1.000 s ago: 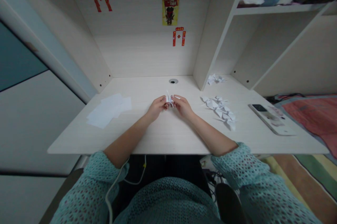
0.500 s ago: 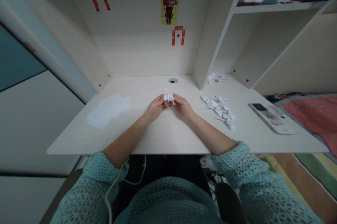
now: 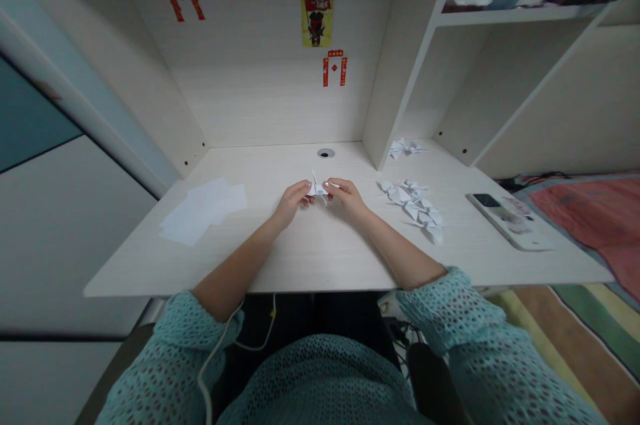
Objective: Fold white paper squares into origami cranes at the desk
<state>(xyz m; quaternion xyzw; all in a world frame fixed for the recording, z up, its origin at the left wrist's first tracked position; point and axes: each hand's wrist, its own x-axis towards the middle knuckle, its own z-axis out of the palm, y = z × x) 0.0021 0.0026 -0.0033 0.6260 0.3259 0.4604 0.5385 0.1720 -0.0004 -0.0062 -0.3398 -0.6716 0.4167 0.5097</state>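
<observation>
A small white folded paper crane [image 3: 317,189] is between my two hands, just above the middle of the desk, with a thin point sticking up. My left hand [image 3: 291,204] pinches its left side between thumb and fingertips. On the opposite side, my right hand [image 3: 347,198] grips the other wing with thumb and forefinger. A pile of similar folded white paper pieces [image 3: 415,204] lies to the right of my right hand. Loose flat white paper sheets [image 3: 197,215] overlap on the desk to the left.
More folded paper [image 3: 406,148] rests behind the upright divider [image 3: 395,78]. A flat white object with a dark panel [image 3: 510,222] lies on the desk's right side. A round cable hole [image 3: 326,153] is at the back. A white cable [image 3: 205,372] hangs by my left sleeve.
My hands have drawn slightly apart, and the crane's wings are now spread more widely between them. The camera view has shifted a little to the right.
</observation>
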